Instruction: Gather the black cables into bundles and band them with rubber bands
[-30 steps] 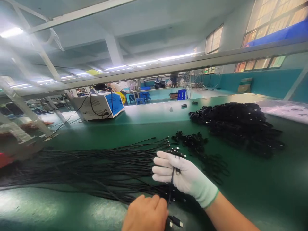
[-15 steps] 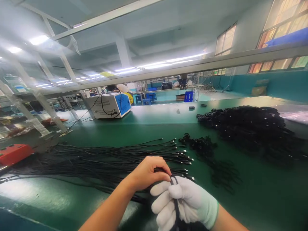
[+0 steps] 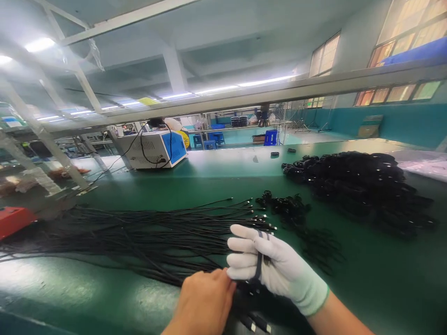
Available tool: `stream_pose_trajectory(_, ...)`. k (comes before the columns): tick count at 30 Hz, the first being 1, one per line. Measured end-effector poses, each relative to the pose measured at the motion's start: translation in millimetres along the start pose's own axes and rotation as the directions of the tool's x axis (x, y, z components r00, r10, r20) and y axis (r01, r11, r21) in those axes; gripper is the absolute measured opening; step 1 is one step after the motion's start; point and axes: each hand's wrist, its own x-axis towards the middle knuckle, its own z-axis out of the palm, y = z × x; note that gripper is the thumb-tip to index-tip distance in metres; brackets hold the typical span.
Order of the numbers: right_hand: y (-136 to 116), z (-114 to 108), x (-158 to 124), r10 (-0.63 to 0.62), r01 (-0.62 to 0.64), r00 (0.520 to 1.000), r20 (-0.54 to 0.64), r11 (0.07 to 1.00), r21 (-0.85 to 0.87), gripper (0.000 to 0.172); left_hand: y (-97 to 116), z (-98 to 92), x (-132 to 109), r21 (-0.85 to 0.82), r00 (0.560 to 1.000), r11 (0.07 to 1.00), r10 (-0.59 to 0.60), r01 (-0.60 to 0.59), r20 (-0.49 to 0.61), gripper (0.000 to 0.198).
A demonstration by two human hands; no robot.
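Note:
My right hand [image 3: 279, 260], in a white glove, holds a black cable [image 3: 259, 267] that loops round its fingers, with the thumb against it. Just below and to the left, my bare left hand [image 3: 206, 300] has its fingers closed by the lower strand of that cable; its fingertips are partly hidden. Pale-tipped cable plugs [image 3: 252, 326] show beneath the hands at the bottom edge. Long loose black cables [image 3: 132, 232] lie side by side to the left, their metal plug ends pointing right, partly behind the glove.
A large heap of coiled black cables [image 3: 356, 190] covers the right of the green table [image 3: 157, 188]. Nearer lie small black loops [image 3: 289, 209]. A white and blue machine [image 3: 150, 149] stands at the back left, a red box [image 3: 16, 221] at the left edge. A metal bar [image 3: 209, 104] crosses above.
My left hand has moved down from above the gloved fingers to below them. My right hand has risen slightly and its fingers have straightened, with the cable looped round them.

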Motion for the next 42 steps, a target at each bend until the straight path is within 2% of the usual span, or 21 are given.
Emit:
stream_pose_trajectory(3, 1.6, -4.8, -1.3, -0.025, 0.014, 0.996, -0.088, 0.991, -0.13, 0.025, 14.5, -5.5, -3.9, 0.014, 0.991, 0.994, 0.112, -0.111, -0.068, 0.009)
stream_pose_trajectory(6, 8.3, -11.3, -4.1, 0.012, -0.058, 0.987, -0.162, 0.958, -0.28, 0.027, 8.9, -25.3, 1.5, -0.026, 0.969, 0.985, 0.165, -0.173, -0.184, 0.01)
stream_pose_trajectory(8, 14.1, -14.0, -5.5, 0.105, -0.135, 0.988, -0.11, 0.939, -0.316, 0.027, -2.9, -43.0, 9.7, -0.087, 0.957, 0.968, 0.217, -0.237, -0.193, 0.012)
stream_pose_trajectory(11, 21.8, -16.3, -5.3, 0.275, -0.265, 0.961, 0.002, 0.927, -0.265, 0.03, -23.3, -59.6, 26.4, -0.306, 0.954, 0.904, 0.274, -0.297, -0.117, 0.013)
stream_pose_trajectory(13, 25.8, -17.7, -4.1, 0.377, -0.366, 0.925, 0.042, 0.916, -0.163, 0.033, -33.1, -57.2, 37.3, -0.521, 0.966, 0.818, 0.251, -0.243, -0.057, 0.01)
stream_pose_trajectory(16, 29.8, -18.1, -2.1, 0.496, -0.502, 0.858, 0.131, 0.865, 0.011, 0.035, -37.7, -37.5, 47.2, -0.778, 0.98, 0.621, 0.194, -0.096, 0.033, 0.012)
stream_pose_trajectory(18, 30.9, -16.0, -1.3, 0.485, -0.499, 0.861, 0.155, 0.864, 0.068, 0.037, -36.9, -21.8, 47.8, -0.847, 0.988, 0.528, 0.151, -0.053, 0.032, 0.015)
stream_pose_trajectory(19, 30.7, -14.2, -0.9, 0.439, -0.452, 0.887, 0.142, 0.889, 0.075, 0.036, -36.7, -15.0, 46.4, -0.845, 0.991, 0.531, 0.133, -0.056, 0.018, 0.018)
stream_pose_trajectory(20, 29.9, -12.2, -0.3, 0.375, -0.386, 0.918, 0.127, 0.92, 0.07, 0.036, -37.4, -9.3, 43.9, -0.811, 0.994, 0.581, 0.113, -0.063, 0.004, 0.023)
stream_pose_trajectory(22, 26.0, -8.1, 1.4, 0.229, -0.233, 0.969, 0.087, 0.972, 0.041, 0.038, -40.7, -1.3, 36.7, -0.621, 0.999, 0.783, 0.036, -0.026, 0.004, 0.027)
stream_pose_trajectory(24, 19.6, -5.8, 3.5, 0.101, -0.102, 0.993, 0.055, 0.995, 0.016, 0.034, -43.3, 3.5, 27.3, -0.368, 0.997, 0.927, -0.081, 0.075, -0.002, 0.026)
stream_pose_trajectory(26, 12.9, -6.5, 5.0, 0.009, -0.009, 1.0, 0.003, 1.0, -0.015, 0.028, -39.3, 6.4, 16.6, -0.191, 0.987, 0.969, -0.16, 0.154, -0.016, 0.026)
stream_pose_trajectory(28, 8.8, -10.1, 5.3, -0.049, 0.043, 0.996, -0.077, 0.996, -0.078, 0.028, -26.4, 7.9, 6.1, -0.107, 0.992, 0.987, -0.122, 0.12, -0.017, 0.023)
stream_pose_trajectory(31, 10.6, -16.6, 3.5, -0.083, 0.026, 0.968, -0.237, 0.972, -0.234, 0.032, -2.7, 4.9, -3.4, -0.067, 0.998, 0.997, 0.035, -0.038, -0.049, 0.015)
stream_pose_trajectory(33, 15.2, -18.0, 0.9, -0.05, -0.06, 0.944, -0.326, 0.945, -0.32, 0.036, 3.8, -3.2, -4.1, -0.087, 0.988, 0.991, 0.095, -0.106, -0.119, 0.01)
stream_pose_trajectory(35, 20.1, -16.1, -2.3, 0.05, -0.169, 0.948, -0.315, 0.917, -0.362, 0.033, -1.0, -16.3, -1.9, -0.104, 0.976, 0.984, 0.124, -0.144, -0.179, 0.008)
stream_pose_trajectory(37, 24.4, -12.5, -5.2, 0.193, -0.258, 0.959, -0.208, 0.899, -0.355, 0.026, -13.6, -30.5, 2.0, -0.154, 0.97, 0.97, 0.158, -0.188, -0.187, 0.009)
stream_pose_trajectory(39, 28.9, -10.3, -6.7, 0.34, -0.348, 0.937, -0.079, 0.89, -0.296, 0.027, -27.6, -39.5, 7.0, -0.301, 0.972, 0.928, 0.183, -0.219, -0.145, 0.007)
stream_pose_trajectory(41, 34.3, -11.3, -6.5, 0.447, -0.436, 0.895, 0.006, 0.876, -0.203, 0.032, -38.0, -38.5, 12.5, -0.546, 0.983, 0.818, 0.168, -0.181, -0.074, 0.003)
stream_pose_trajectory(42, 37.4, -13.0, -5.7, 0.487, -0.476, 0.872, 0.039, 0.865, -0.158, 0.035, -41.1, -34.0, 15.2, -0.673, 0.989, 0.729, 0.144, -0.126, -0.029, 0.003)
